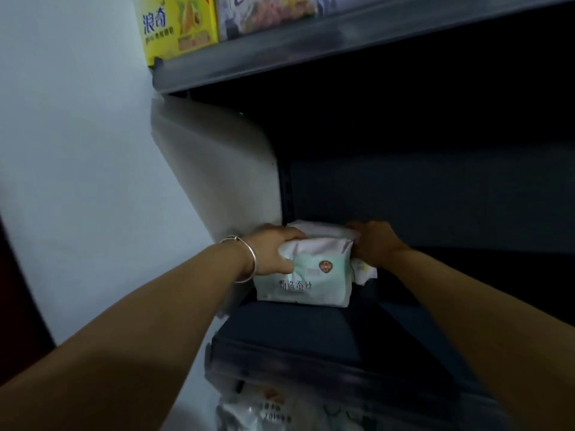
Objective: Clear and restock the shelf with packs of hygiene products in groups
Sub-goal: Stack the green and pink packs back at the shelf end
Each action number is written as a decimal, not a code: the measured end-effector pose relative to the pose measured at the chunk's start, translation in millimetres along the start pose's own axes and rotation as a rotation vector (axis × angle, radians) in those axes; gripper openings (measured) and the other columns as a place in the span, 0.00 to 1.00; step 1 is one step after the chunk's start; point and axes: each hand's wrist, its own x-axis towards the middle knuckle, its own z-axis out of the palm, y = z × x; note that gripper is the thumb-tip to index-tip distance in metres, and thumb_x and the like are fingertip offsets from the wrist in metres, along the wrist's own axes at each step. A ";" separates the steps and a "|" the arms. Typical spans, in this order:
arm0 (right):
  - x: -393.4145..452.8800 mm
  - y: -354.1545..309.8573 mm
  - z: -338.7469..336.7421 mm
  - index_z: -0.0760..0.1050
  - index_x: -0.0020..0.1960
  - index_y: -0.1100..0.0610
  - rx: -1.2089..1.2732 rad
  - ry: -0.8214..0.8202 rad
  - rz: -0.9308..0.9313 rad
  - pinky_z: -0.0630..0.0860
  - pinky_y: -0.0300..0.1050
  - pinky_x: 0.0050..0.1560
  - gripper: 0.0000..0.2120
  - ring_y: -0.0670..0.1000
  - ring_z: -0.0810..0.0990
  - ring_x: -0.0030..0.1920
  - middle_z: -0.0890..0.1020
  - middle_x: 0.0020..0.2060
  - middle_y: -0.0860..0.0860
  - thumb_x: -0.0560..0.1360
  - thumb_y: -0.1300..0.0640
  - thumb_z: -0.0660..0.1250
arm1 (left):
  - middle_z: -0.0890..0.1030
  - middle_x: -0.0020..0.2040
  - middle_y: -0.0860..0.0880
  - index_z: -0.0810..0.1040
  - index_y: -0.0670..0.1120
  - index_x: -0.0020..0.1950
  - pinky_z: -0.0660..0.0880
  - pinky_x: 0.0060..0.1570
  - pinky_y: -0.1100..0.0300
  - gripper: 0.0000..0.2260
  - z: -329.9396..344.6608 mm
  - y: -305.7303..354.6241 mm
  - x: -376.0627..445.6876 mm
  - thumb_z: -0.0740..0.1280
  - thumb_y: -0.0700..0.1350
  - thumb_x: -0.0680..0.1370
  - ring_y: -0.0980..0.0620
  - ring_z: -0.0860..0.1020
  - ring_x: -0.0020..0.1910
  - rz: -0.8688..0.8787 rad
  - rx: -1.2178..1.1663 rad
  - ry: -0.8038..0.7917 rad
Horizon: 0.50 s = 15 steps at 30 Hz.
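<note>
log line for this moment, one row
left hand grips | right hand grips | white and pale green soft packs | dark metal shelf, left corner

Packs below the shelf point(280, 412) blur at the edge — right hand point(373, 244) fingertips hidden.

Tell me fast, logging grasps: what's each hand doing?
Left hand: grips the packs from the left.
Right hand: grips the same packs from the right.

both arms reach forward — left hand point(273, 250) and right hand point(373, 244) curled, gripping from opposite sides.
</note>
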 end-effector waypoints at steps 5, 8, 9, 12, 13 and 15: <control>23.2 7.7 18.2 0.74 0.65 0.56 0.040 0.035 -0.084 0.68 0.38 0.61 0.19 0.56 0.75 0.61 0.77 0.61 0.57 0.74 0.58 0.69 | 0.70 0.66 0.51 0.64 0.58 0.71 0.70 0.64 0.52 0.36 -2.8 -14.1 18.6 0.75 0.47 0.67 0.49 0.70 0.63 -0.006 0.013 -0.093; 37.1 8.7 23.1 0.72 0.67 0.54 0.000 0.050 -0.090 0.70 0.44 0.64 0.18 0.56 0.74 0.62 0.75 0.62 0.57 0.77 0.59 0.64 | 0.70 0.64 0.52 0.64 0.59 0.68 0.71 0.64 0.52 0.35 -2.7 -20.3 23.8 0.77 0.48 0.66 0.50 0.71 0.61 -0.027 -0.001 -0.086; 40.6 7.9 24.3 0.71 0.68 0.52 -0.021 0.051 -0.089 0.70 0.45 0.64 0.19 0.56 0.74 0.62 0.73 0.63 0.57 0.78 0.59 0.62 | 0.70 0.63 0.52 0.65 0.59 0.68 0.71 0.64 0.52 0.35 -2.5 -21.6 24.5 0.77 0.49 0.65 0.50 0.71 0.61 -0.024 -0.004 -0.072; 52.9 9.0 26.8 0.70 0.69 0.52 -0.088 0.046 -0.065 0.71 0.46 0.63 0.18 0.57 0.73 0.62 0.72 0.64 0.58 0.79 0.57 0.60 | 0.69 0.63 0.53 0.67 0.58 0.68 0.68 0.66 0.56 0.34 -2.0 -25.3 24.9 0.77 0.49 0.66 0.51 0.69 0.63 0.014 0.013 -0.036; 56.2 9.5 27.1 0.70 0.68 0.53 -0.103 0.047 -0.055 0.72 0.46 0.62 0.17 0.57 0.74 0.62 0.72 0.64 0.57 0.79 0.56 0.59 | 0.69 0.64 0.54 0.66 0.58 0.69 0.65 0.66 0.60 0.35 -1.8 -25.8 23.8 0.77 0.48 0.66 0.52 0.68 0.63 0.023 0.005 -0.029; 61.9 10.4 29.2 0.71 0.67 0.53 -0.107 0.048 -0.026 0.72 0.47 0.60 0.16 0.56 0.75 0.61 0.73 0.63 0.57 0.79 0.56 0.59 | 0.67 0.60 0.57 0.66 0.58 0.71 0.62 0.61 0.67 0.35 -1.3 -26.4 20.9 0.77 0.46 0.68 0.56 0.67 0.61 0.022 -0.035 -0.023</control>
